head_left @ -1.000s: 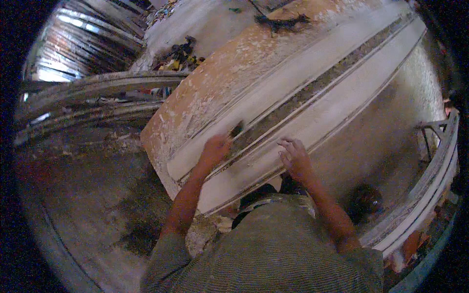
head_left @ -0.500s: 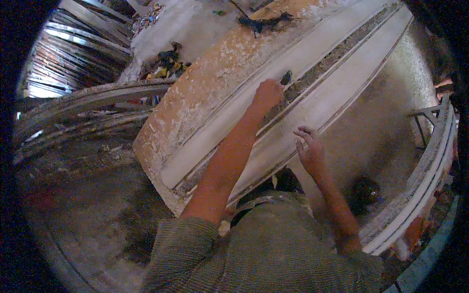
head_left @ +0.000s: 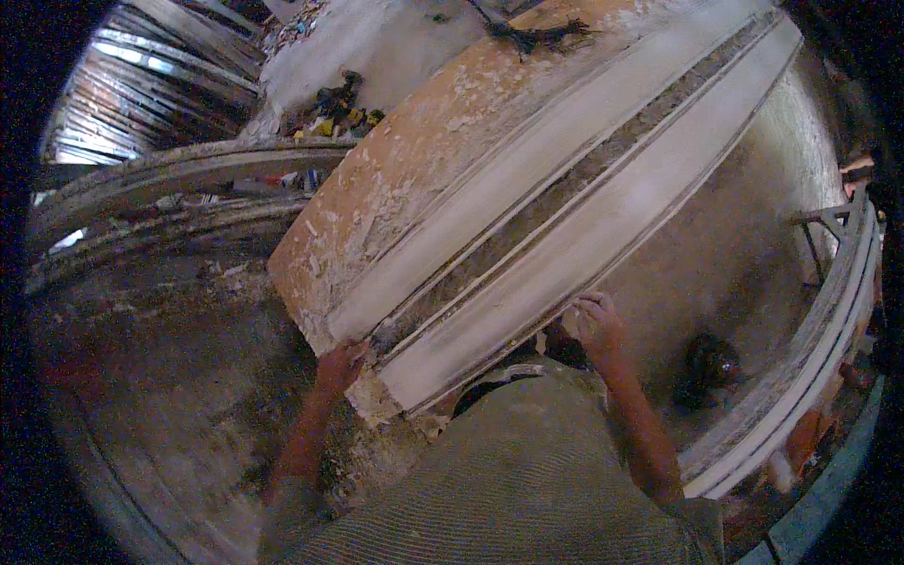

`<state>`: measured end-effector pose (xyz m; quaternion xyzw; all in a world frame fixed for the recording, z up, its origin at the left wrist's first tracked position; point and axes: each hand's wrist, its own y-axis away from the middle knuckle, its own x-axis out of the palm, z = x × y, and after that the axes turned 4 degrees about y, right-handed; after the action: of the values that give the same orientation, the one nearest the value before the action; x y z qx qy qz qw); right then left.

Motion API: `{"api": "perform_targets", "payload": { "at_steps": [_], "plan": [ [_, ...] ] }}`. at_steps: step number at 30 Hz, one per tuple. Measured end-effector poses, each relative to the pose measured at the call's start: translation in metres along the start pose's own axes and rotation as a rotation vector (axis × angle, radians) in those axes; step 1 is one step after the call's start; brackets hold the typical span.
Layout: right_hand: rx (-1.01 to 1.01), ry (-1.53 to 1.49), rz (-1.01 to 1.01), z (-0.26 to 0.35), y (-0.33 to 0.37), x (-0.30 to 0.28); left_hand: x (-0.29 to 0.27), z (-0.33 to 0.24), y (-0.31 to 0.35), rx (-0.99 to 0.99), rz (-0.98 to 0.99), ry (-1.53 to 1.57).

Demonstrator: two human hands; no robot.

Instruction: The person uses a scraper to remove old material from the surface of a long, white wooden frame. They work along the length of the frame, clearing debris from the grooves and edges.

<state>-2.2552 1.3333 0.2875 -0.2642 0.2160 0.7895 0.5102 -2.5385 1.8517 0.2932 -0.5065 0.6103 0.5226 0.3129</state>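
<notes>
A long whitish plaster-like moulding lies slantwise on an orange-brown board (head_left: 325, 221). It has two broad pale bands (head_left: 603, 212) with a rough grey groove (head_left: 518, 231) between them. My left hand (head_left: 344, 365) is at the near left end of the groove, its fingers closed. A small greyish thing at its fingertips is too blurred to name. By the moulding's near edge is my right hand (head_left: 600, 322), its fingers loosely bent and a little apart, with nothing seen in them. Whether it touches the edge is unclear.
Curved mouldings (head_left: 188, 169) stand at the left, and another long curved one (head_left: 800, 386) at the right. A dark twisted bundle (head_left: 537, 38) lies at the board's far edge. Dark and yellow scraps (head_left: 334, 113) lie beyond, and a dark round object (head_left: 706, 363) is at lower right.
My left hand has moved from the middle of the moulding back toward me, to its near left end. My right hand has lowered slightly toward the near edge. The view has shifted a little.
</notes>
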Motion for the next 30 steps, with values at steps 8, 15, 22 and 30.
{"api": "perform_targets", "payload": {
  "at_steps": [8, 15, 22, 30],
  "plan": [
    [-0.108, 0.066, -0.005, 0.047, -0.047, 0.016, -0.030, -0.206, -0.315, 0.273, -0.138, 0.146],
    [-0.181, 0.118, 0.020, 0.065, -0.067, -0.007, -0.038, -0.220, -0.359, 0.246, 0.005, 0.056],
    [-0.131, 0.064, 0.053, -0.017, -0.076, -0.031, -0.022, -0.056, -0.100, 0.033, 0.030, 0.227],
    [-0.215, 0.045, 0.092, -0.072, -0.158, -0.107, -0.031, -0.140, -0.248, 0.094, 0.148, 0.233]
  ]
}}
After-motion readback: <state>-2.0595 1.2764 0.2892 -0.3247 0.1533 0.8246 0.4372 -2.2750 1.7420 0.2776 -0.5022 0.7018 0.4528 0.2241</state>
